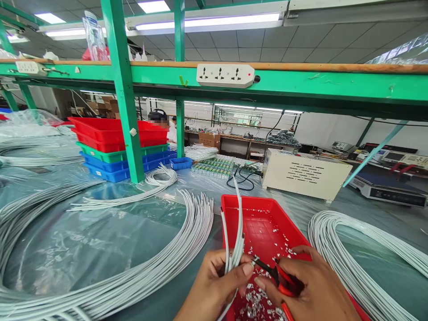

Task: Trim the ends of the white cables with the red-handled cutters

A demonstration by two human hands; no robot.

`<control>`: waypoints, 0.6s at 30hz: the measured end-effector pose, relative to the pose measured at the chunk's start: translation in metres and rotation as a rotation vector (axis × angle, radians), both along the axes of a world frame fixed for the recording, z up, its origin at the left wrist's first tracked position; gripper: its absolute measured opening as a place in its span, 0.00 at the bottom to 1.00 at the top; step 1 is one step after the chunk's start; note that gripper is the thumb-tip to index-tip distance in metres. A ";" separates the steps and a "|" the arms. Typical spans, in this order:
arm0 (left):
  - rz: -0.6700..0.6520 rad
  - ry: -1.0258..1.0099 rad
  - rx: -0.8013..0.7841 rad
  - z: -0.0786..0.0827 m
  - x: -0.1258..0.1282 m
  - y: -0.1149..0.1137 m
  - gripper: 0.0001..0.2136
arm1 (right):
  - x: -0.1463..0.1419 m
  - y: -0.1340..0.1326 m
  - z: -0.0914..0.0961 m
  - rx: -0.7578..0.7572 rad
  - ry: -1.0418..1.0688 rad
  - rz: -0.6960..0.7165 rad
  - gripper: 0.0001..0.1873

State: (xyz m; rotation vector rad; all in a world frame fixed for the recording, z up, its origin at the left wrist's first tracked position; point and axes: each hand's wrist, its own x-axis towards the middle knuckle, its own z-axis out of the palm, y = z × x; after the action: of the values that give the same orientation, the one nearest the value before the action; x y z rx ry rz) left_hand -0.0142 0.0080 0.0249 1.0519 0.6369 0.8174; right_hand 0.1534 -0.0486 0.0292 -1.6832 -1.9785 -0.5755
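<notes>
My left hand is closed round a few white cables, whose upper ends stick up past the fingers. One cable end is pinched between thumb and forefinger. My right hand grips red-handled cutting pliers, and their dark jaws are at that cable end. Whether the jaws touch the wire core is too small to tell. Below both hands sits a red tray with scraps of silvery foil scattered over its bottom.
Large coils of white cable lie left, with another coil on the right. Behind stand stacked plastic trays, circuit boards, a beige metal box and a scale. A green shelf post rises from the table. Another person is in the background.
</notes>
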 end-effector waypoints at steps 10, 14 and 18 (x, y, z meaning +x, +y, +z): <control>-0.109 -0.031 0.116 -0.003 -0.001 0.003 0.12 | 0.005 -0.003 -0.006 -0.233 0.087 -0.046 0.25; -0.138 -0.053 0.147 -0.007 -0.004 0.006 0.10 | 0.009 -0.004 -0.006 -0.237 0.039 -0.017 0.25; -0.053 -0.082 0.140 -0.007 -0.004 0.006 0.08 | 0.004 -0.003 -0.004 -0.221 0.013 -0.003 0.25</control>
State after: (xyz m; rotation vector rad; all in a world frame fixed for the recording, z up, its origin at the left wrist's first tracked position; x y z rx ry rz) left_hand -0.0180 0.0144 0.0179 1.1512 0.4861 0.8631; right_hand 0.1578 -0.0516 0.0248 -1.8131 -2.0943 -0.3564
